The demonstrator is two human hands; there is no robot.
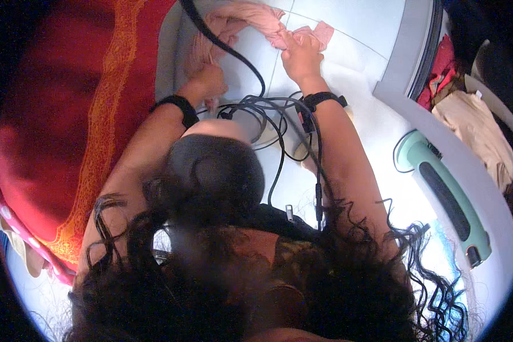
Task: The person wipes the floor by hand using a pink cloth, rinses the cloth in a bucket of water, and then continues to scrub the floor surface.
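A crumpled pink cloth (pixel 256 15) lies in an arc over the pale tiled floor at the top of the head view. My right hand (pixel 303 55) has its fingers closed on the cloth's right end. At the cloth's lower left end is my left hand (pixel 207 81), curled around the fabric, with a bit of pink showing below it. Both wrists wear black bands. Black cables (pixel 260 100) hang in loops between my forearms and hide part of the floor.
Red fabric with an orange patterned band (pixel 107 98) covers the left side. To the right, a green and black handheld appliance (pixel 444 196) lies on a pale surface. Beyond a grey-white edge (pixel 436 115) are beige cloth (pixel 474 124) and red cloth (pixel 442 70).
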